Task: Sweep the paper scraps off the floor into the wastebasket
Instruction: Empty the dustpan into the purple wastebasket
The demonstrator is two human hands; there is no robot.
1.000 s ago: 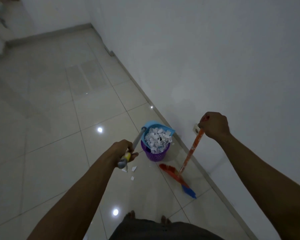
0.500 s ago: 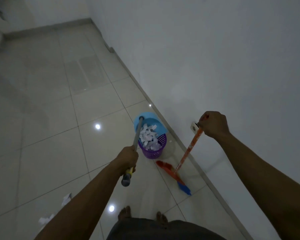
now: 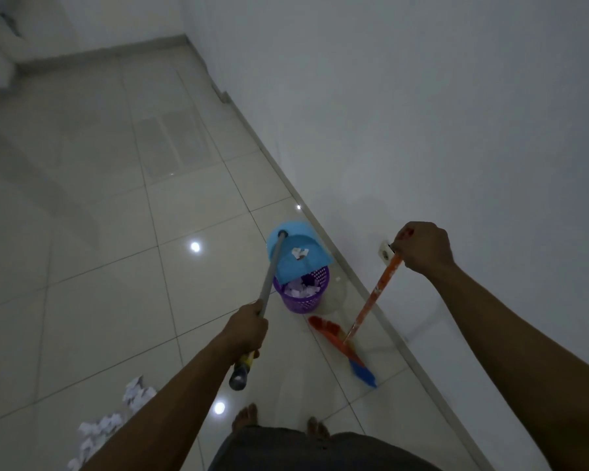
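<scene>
Well beyond the left grip [image 3: 245,329], the dustpan [image 3: 295,266] tilts over the wastebasket [image 3: 303,298].

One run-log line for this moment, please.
left hand: grips dustpan | dustpan: tilted over wastebasket, few scraps inside | right hand: holds broom, head on floor | scrap pile: unswept, lower left

dustpan [image 3: 286,266] tilted steeper, nearly emptied into wastebasket [image 3: 303,302]
</scene>
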